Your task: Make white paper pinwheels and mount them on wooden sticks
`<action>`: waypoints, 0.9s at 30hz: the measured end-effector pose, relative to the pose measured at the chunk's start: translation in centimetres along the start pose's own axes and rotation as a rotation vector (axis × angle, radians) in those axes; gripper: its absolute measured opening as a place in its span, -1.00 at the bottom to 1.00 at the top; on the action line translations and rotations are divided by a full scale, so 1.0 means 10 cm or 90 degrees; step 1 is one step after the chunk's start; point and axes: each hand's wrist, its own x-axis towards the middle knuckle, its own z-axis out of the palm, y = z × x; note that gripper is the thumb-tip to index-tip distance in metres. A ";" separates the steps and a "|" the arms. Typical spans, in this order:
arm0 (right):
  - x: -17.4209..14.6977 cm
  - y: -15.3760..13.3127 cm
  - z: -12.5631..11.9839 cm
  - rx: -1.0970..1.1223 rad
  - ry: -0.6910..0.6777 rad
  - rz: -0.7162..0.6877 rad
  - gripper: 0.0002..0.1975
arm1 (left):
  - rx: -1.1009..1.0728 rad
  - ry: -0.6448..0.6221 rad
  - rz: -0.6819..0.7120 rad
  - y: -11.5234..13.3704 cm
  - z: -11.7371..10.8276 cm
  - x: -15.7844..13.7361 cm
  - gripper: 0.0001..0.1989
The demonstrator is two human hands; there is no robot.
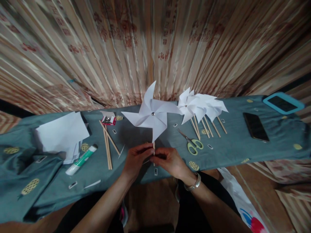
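Stick (pixel 154 144) partly hidden by left hand (pixel 136 159) and right hand (pixel 172 162), contents (pixel 107 120) of red box (pixel 112 123) too small for naming.

A grey-green, cloth-draped table (pixel 225 152) carries white paper sheets (pixel 63 131) toward its left end, pale wooden sticks (pixel 108 152), green-handled metal scissors (pixel 190 140), white paper pinwheels (pixel 191 106) by the far edge, and a black rectangular phone (pixel 256 127) toward the right end.

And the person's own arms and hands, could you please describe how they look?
The left hand and the right hand are ungloved, and no sleeves show on the arms. A shiny, silver-coloured band, perhaps a bracelet, circles the right wrist; nothing is seen on the left one.
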 end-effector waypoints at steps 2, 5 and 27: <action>0.00 -0.02 -0.01 -0.002 0.001 0.003 -0.86 | 0.006 -0.005 -0.003 -0.01 0.00 0.00 -0.71; -0.03 -0.06 -0.06 -0.017 0.005 -0.009 -0.84 | 0.008 0.000 0.000 0.00 0.01 0.00 -0.72; -0.02 -0.02 -0.89 0.086 0.487 -0.206 -0.75 | 0.090 -0.037 -0.068 -0.09 -0.02 -0.10 -0.81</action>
